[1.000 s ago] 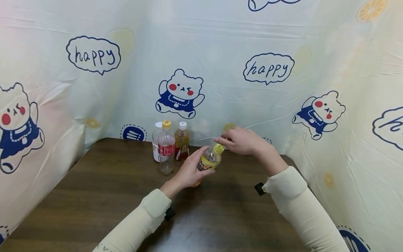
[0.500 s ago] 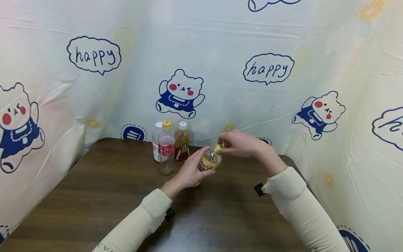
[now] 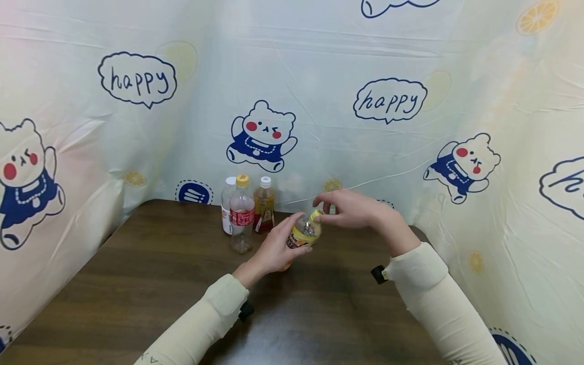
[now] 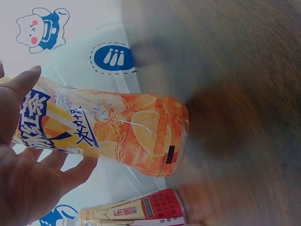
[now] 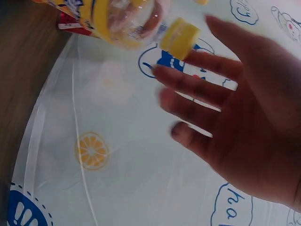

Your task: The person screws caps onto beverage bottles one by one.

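My left hand [image 3: 276, 247] grips an iced tea bottle [image 4: 136, 127] round its upper body, thumb on one side and fingers on the other. The bottle tilts to the right above the table, its label yellow and orange with lemon slices. A yellow cap [image 5: 180, 38] sits on its neck. Beside the cap is my right hand [image 5: 249, 101], fingers spread and nearly straight, thumb apart from them. The index finger lies close to the cap in the right wrist view; whether it touches I cannot tell. The right hand holds nothing.
At the back of the dark wooden table [image 3: 150, 284] stand a yellow-capped bottle with a red label [image 3: 242, 218], a white-capped bottle of brown drink [image 3: 264, 205] and a white-labelled bottle [image 3: 226, 203]. A printed curtain [image 3: 319, 61] hangs close behind.
Half a second ago my right fingers were closed round the yellow cap; now they have spread off it. The left hand and the bottle have stayed nearly in place.
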Tool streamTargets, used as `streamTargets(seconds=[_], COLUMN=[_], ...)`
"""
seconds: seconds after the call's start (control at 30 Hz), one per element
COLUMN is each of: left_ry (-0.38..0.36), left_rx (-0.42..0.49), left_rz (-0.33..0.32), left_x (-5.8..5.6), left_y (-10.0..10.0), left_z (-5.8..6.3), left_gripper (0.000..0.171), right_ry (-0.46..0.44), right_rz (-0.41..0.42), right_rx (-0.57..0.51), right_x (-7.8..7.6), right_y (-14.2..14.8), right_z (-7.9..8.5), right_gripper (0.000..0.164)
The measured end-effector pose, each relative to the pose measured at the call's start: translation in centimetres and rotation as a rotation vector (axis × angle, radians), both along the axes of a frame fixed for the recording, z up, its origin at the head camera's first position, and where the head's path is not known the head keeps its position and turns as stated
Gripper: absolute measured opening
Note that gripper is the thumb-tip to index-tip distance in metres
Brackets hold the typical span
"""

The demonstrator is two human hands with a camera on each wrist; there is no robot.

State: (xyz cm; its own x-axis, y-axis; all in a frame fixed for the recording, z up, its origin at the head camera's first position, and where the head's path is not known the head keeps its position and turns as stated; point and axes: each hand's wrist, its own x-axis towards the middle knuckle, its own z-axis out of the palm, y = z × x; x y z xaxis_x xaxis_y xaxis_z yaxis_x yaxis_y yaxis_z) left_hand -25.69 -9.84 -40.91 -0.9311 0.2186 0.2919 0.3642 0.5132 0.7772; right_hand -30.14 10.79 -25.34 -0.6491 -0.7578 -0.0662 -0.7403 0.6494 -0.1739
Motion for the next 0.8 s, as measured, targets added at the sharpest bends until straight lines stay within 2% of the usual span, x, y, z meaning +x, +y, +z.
streamTargets(seconds=[0.13,0.3,0.43,0.67,0.8], left_ry=[-0.002,-0.007,-0.007,-0.001,0.005], left_rx=[0.001,-0.004,-0.008,-0.015,-0.016], left_rz=[-0.002,-0.005,0.000,-0.001,0.001], left_x=[0.0,0.1,0.1,0.1,0.1], left_y=[0.0,0.0,0.0,0.1,0.1], left_z=[0.1,0.1,0.0,0.1,-0.1], left_gripper=[0.080,0.080,0.080,0.082,0.082], right_ry=[-0.098,-0.060,0.000,0.120,0.116], right_rz=[0.057,0.106,0.069,-0.025,-0.071], right_rx=[-0.020,-0.064,-0.060,-0.002,0.028], right_x=[0.1,-0.1,-0.2,0.0,0.2], right_y=[0.1,0.0,-0.3,-0.7,-0.4], right_z=[0.1,-0.4,-0.8,-0.9,-0.6], right_gripper=[0.041,0.018,0.018,0.035,0.036])
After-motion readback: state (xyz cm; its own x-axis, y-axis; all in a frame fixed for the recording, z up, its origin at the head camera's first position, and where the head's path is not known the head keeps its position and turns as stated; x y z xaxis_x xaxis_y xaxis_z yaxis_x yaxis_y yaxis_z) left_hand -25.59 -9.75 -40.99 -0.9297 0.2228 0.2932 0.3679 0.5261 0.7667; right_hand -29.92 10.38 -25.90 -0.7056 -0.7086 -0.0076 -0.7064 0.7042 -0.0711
